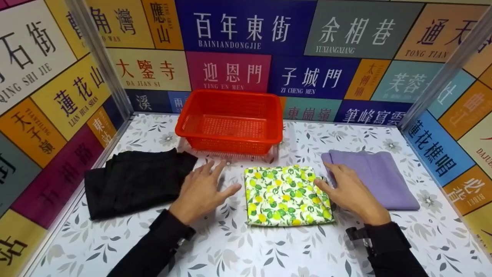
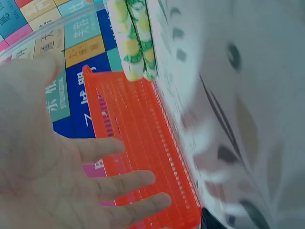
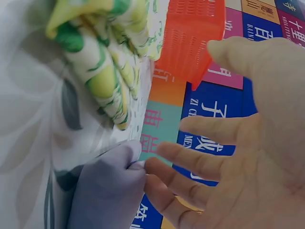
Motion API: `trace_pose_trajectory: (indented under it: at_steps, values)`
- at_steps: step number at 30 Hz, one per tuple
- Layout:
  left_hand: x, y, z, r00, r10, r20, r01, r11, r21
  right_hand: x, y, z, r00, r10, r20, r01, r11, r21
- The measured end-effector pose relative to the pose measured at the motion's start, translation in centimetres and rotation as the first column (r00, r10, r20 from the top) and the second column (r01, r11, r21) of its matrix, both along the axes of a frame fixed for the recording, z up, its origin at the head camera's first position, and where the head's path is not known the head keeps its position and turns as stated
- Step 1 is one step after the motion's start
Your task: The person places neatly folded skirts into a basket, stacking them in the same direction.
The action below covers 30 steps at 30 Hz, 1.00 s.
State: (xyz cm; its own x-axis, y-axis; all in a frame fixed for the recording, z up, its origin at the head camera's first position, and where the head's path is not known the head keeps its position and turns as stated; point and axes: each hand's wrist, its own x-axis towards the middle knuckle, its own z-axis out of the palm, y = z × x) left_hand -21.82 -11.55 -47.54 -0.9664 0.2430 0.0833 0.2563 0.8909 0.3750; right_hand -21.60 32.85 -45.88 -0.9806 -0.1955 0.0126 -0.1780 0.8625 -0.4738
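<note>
A folded cloth with a lemon print lies flat in the middle of the table, between both hands. To its left is my left hand, fingers spread and holding nothing, close to the folded black cloth. On the other side my right hand hovers over the gap between the lemon cloth and a folded purple cloth, its fingers extended. In the right wrist view, the fingertips come near the purple cloth; whether they touch it I cannot tell. The left wrist view shows an empty left palm.
A red plastic basket stands at the back of the table, against a wall panel covered with lettered tiles. Side panels enclose the table left and right. The tabletop has a leaf pattern.
</note>
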Motion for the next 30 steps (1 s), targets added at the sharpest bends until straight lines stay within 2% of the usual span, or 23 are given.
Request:
trace_pose_trajectory:
  at_steps: [7,12,18,25,30]
  values:
    - [0.3,2.3,0.0,1.0,-0.001,-0.008,0.001,1.0,0.02,-0.6,-0.7,0.7,0.998,0.026,0.06,-0.025,1.0,-0.009]
    - [0.3,4.0,0.1,1.0,-0.001,-0.011,0.001,0.998,0.068,-0.8,-1.4,1.2,0.996,0.02,0.083,-0.018,1.0,-0.024]
    - [0.3,5.6,0.1,0.999,0.001,0.035,-0.006,0.99,0.138,-1.2,-1.8,1.3,0.993,-0.013,0.115,0.016,1.0,-0.025]
    - [0.5,6.7,-0.9,1.0,0.02,-0.012,-0.018,0.989,0.145,-1.5,-2.4,0.8,0.978,-0.065,0.198,0.074,0.997,-0.035]
    - [0.5,7.3,-1.4,1.0,0.006,-0.005,-0.005,0.983,0.184,-1.4,-2.4,0.1,0.974,-0.11,0.199,0.117,0.993,-0.02]
